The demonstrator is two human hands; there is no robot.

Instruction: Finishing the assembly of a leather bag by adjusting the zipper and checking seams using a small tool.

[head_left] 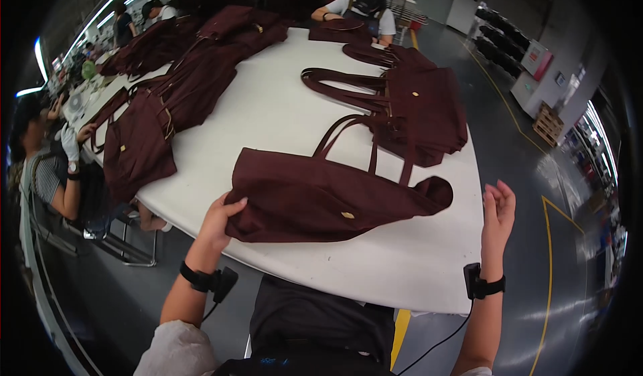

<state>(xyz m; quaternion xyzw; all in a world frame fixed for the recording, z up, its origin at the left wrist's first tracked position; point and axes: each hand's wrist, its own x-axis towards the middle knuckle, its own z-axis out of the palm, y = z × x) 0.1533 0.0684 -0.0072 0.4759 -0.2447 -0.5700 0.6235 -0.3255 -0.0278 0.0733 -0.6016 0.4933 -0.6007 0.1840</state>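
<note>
A dark maroon tote bag [295, 192] lies on its side near the front edge of the white table, its handles pointing away from me. My left hand [220, 220] grips the bag's left end, thumb on top, the other fingers partly hidden. A small gold-coloured plate sits on the bag's face, and its right end is curled over. My right hand [497, 212] is raised by the table's right edge, apart from the bag, with loosely bent fingers and nothing in it. Both wrists wear black straps with small devices.
More maroon bags [425, 105] are stacked at the right side of the white table [261, 111]. A long heap of bags [194, 74] runs along its left side. One person [368, 4] works at the far end, another [57, 168] sits at the left.
</note>
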